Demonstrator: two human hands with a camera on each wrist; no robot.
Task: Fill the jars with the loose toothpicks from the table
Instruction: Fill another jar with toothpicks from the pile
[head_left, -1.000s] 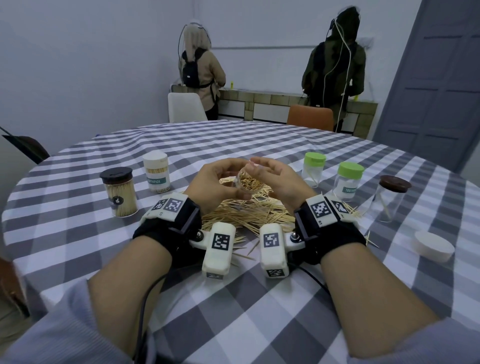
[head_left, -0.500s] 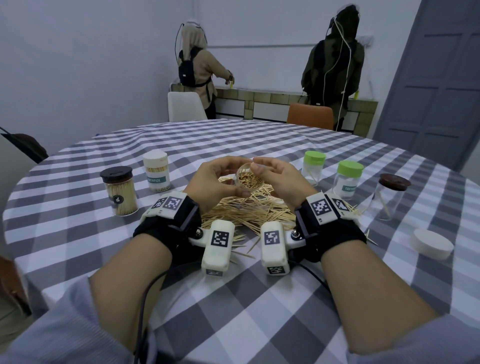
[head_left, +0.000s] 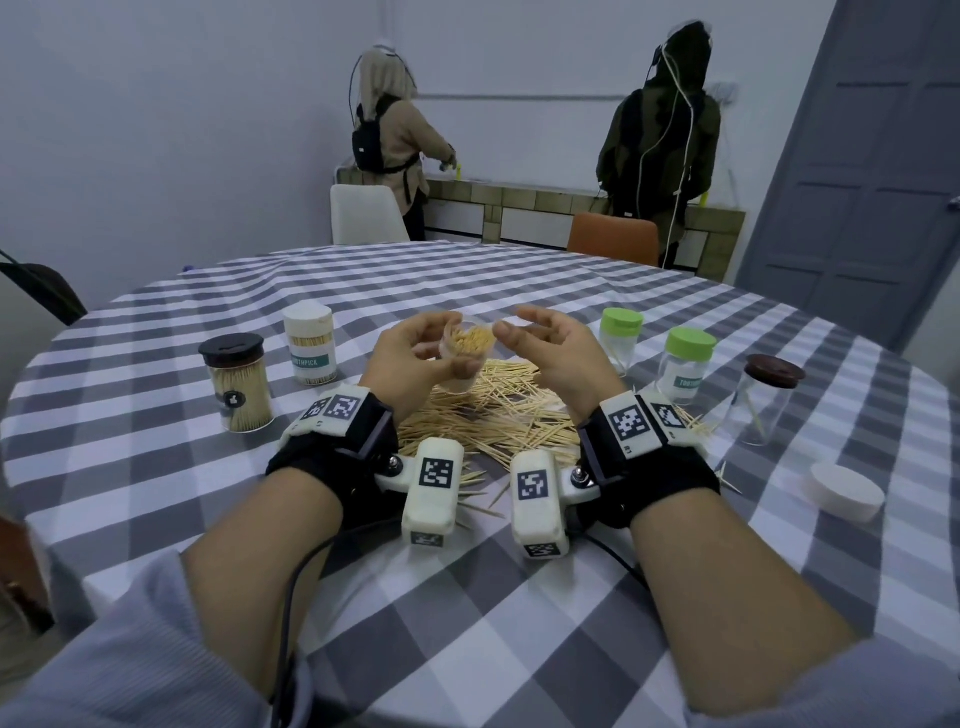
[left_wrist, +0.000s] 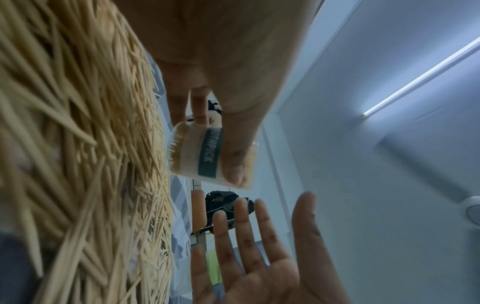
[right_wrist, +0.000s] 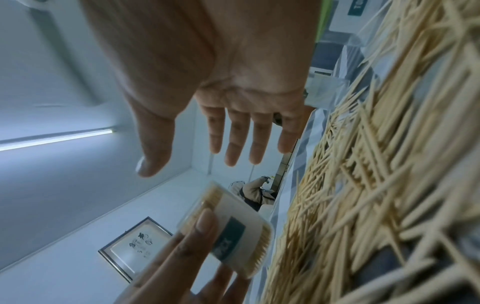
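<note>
My left hand (head_left: 423, 356) grips a clear, lidless jar (head_left: 464, 356) packed with toothpicks and holds it tilted above the loose toothpick pile (head_left: 493, 415). The left wrist view shows my thumb across the jar (left_wrist: 197, 156), beside its green label. My right hand (head_left: 545, 343) hovers just right of the jar's mouth, fingers spread and holding nothing. In the right wrist view that hand (right_wrist: 228, 131) is apart from the jar (right_wrist: 233, 224). The pile (right_wrist: 376, 164) lies on the checked tablecloth beneath both hands.
A dark-lidded full jar (head_left: 236, 387) and a white-lidded jar (head_left: 310, 343) stand at the left. Two green-lidded jars (head_left: 619, 338) (head_left: 687, 366) and a brown-lidded, nearly empty glass jar (head_left: 766, 402) stand at the right. A loose white lid (head_left: 844, 491) lies near them. Two people stand at the far counter.
My right hand has come off the jar's mouth and opened, drifting slightly right. The left hand keeps hold of the jar and has raised it a little.
</note>
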